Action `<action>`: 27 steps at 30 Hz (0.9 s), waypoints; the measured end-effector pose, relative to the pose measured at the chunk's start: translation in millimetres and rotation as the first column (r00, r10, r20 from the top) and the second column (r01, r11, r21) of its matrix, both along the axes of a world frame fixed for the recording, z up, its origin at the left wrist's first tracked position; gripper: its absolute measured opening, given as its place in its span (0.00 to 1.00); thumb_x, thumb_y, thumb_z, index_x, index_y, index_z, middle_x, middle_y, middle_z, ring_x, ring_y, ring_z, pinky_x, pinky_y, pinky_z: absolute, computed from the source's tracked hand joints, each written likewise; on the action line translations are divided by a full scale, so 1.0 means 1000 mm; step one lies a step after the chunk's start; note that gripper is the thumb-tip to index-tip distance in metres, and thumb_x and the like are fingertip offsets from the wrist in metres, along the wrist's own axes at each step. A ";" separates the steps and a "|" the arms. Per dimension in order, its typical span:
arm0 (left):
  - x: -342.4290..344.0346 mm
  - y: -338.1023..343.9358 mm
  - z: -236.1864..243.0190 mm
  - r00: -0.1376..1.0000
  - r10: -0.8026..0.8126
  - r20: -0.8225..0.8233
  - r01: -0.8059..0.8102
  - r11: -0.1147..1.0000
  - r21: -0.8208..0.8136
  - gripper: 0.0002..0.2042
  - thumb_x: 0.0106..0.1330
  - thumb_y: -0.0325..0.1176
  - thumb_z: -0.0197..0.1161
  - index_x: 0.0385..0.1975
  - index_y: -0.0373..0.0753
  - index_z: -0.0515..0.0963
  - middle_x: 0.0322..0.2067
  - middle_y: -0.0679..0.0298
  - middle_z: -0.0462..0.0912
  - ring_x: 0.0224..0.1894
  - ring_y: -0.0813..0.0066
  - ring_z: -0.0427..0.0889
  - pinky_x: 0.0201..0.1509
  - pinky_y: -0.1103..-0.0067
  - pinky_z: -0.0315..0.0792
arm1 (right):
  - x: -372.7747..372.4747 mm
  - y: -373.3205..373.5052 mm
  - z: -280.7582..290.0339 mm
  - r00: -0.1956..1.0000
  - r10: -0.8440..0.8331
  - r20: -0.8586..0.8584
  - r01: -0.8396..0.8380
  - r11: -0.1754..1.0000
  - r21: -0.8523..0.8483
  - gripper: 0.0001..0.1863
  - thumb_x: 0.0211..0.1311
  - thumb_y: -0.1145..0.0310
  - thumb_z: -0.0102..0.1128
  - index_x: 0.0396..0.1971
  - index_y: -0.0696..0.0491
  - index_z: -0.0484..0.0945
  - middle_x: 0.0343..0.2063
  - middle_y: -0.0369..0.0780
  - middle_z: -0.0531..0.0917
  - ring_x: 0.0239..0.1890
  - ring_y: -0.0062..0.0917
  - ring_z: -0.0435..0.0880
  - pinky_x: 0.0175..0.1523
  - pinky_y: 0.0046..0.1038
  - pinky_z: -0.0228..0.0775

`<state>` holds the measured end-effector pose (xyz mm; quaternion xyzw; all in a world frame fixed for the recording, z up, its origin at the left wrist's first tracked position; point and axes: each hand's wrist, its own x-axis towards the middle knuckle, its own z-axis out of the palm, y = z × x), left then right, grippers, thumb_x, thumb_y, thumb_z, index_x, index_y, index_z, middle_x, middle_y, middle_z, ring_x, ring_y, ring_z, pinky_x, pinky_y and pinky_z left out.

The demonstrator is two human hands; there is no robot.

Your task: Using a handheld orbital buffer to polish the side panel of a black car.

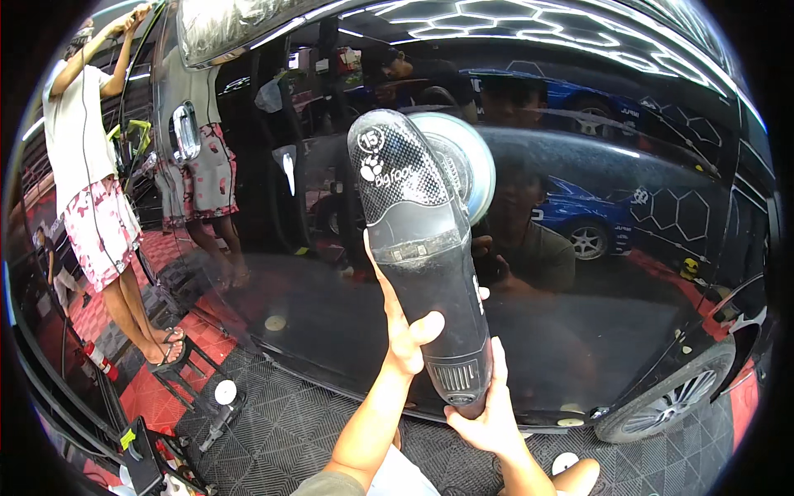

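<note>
A black car polisher [426, 289] with a textured head is held up in front of me. Its round pale pad [475, 169] faces the glossy dark side panel [579, 306] of a car; whether it touches the paint I cannot tell. My left hand [405, 331] is wrapped round the middle of the polisher's body, thumb on top. Lower down, my right hand [488, 413] grips the rear end near the vent slots. Parts of the fingers of both hands are hidden behind the tool. Reflections of people and a blue car show in the paint.
At the left a person [83, 140] stands on a black stool [190, 364], arms raised. A second polisher [219, 417] with a white pad lies on the tiled floor [289, 422], near a black tool cart [149, 467]. A car wheel [670, 405] is low at the right.
</note>
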<state>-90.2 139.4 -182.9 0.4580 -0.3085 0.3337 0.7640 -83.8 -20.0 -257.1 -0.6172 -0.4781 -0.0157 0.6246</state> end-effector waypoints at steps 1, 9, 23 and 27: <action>0.001 -0.003 0.000 1.000 0.002 0.002 -0.002 1.000 -0.001 0.43 0.53 0.38 0.65 0.68 0.40 0.49 0.56 0.39 0.66 0.49 0.41 0.78 0.48 0.60 0.80 | 0.001 -0.003 0.001 1.000 -0.006 0.006 0.007 1.000 -0.004 0.57 0.43 0.80 0.63 0.70 0.58 0.32 0.41 0.50 0.82 0.41 0.32 0.84 0.52 0.30 0.72; 0.014 -0.030 0.000 1.000 -0.001 -0.004 0.001 1.000 0.017 0.45 0.53 0.40 0.67 0.69 0.43 0.46 0.56 0.40 0.66 0.50 0.44 0.78 0.48 0.60 0.79 | 0.007 -0.032 0.001 0.999 -0.022 -0.038 0.021 1.000 -0.019 0.58 0.43 0.80 0.63 0.70 0.59 0.31 0.47 0.52 0.79 0.49 0.33 0.80 0.58 0.31 0.67; 0.035 -0.077 -0.001 0.994 -0.099 -0.036 0.101 0.993 0.065 0.59 0.51 0.24 0.64 0.69 0.62 0.18 0.66 0.52 0.54 0.61 0.57 0.68 0.60 0.63 0.70 | 0.025 -0.076 -0.017 0.993 -0.028 -0.119 0.039 0.995 0.096 0.60 0.41 0.79 0.66 0.70 0.56 0.32 0.65 0.53 0.58 0.68 0.39 0.60 0.69 0.37 0.51; 0.038 -0.092 0.000 0.994 -0.101 -0.041 0.103 0.993 0.065 0.59 0.51 0.23 0.65 0.69 0.59 0.19 0.69 0.55 0.50 0.66 0.60 0.60 0.64 0.65 0.64 | 0.027 -0.089 -0.023 0.970 -0.010 -0.242 0.037 0.994 0.106 0.61 0.41 0.79 0.67 0.71 0.57 0.32 0.68 0.53 0.50 0.71 0.40 0.50 0.72 0.38 0.44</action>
